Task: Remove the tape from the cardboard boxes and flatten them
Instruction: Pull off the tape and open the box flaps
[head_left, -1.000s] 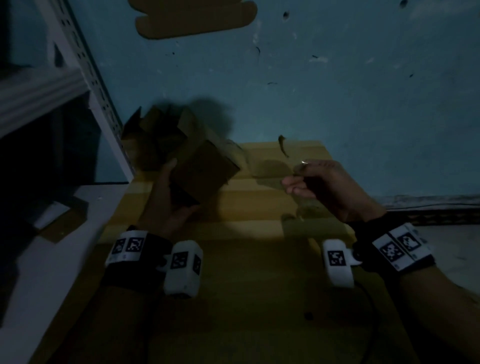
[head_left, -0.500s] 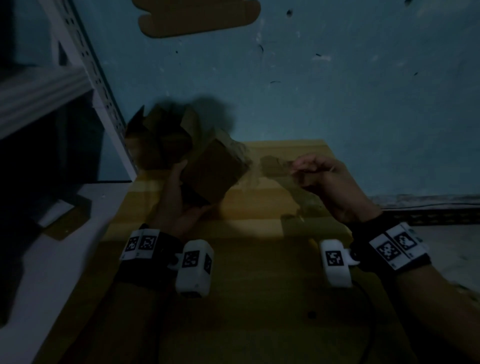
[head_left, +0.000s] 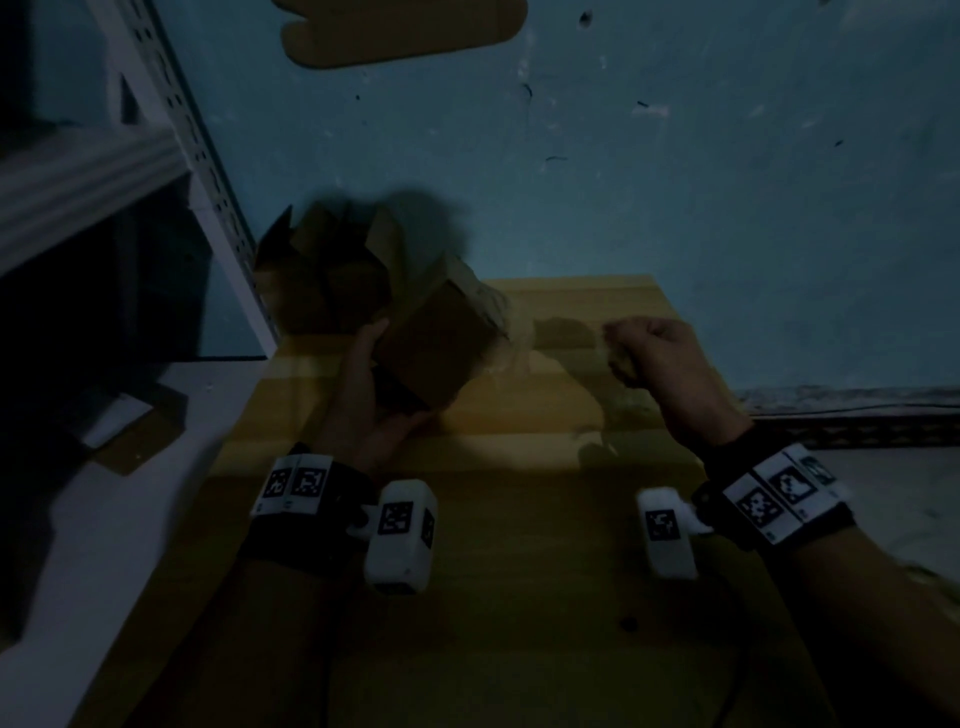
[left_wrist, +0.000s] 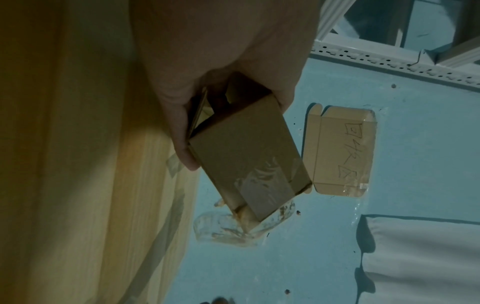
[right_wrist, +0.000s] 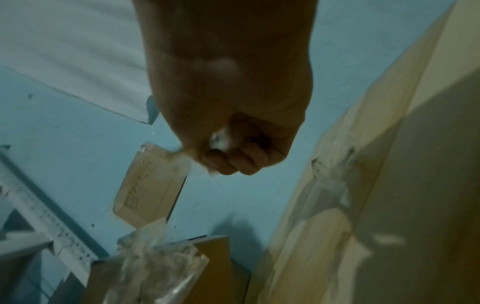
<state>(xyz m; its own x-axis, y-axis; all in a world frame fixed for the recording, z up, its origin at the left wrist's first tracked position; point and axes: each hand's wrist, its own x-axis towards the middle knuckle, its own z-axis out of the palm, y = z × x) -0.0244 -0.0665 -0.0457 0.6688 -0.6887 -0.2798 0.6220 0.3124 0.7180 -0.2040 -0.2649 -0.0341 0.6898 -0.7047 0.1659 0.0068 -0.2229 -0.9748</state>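
At the far left a white slotted metal shelf upright rises beside the yellow wooden table. In the table's far left corner stands an open brown cardboard box with its flaps up. Just in front of it the left hand holds a small closed brown cardboard box tilted above the table, thumb on one side and fingers curled round the other; from the left wrist, its near end stands open and clear tape still crosses its far end, with a crumpled loose tail hanging off that end. To the right, over the table's far right edge, the right hand is closed into a fist, fingers curled tightly on a wad of clear peeled tape. On the blue wall behind, a flattened brown cardboard piece with black handwriting is stuck up with tape.
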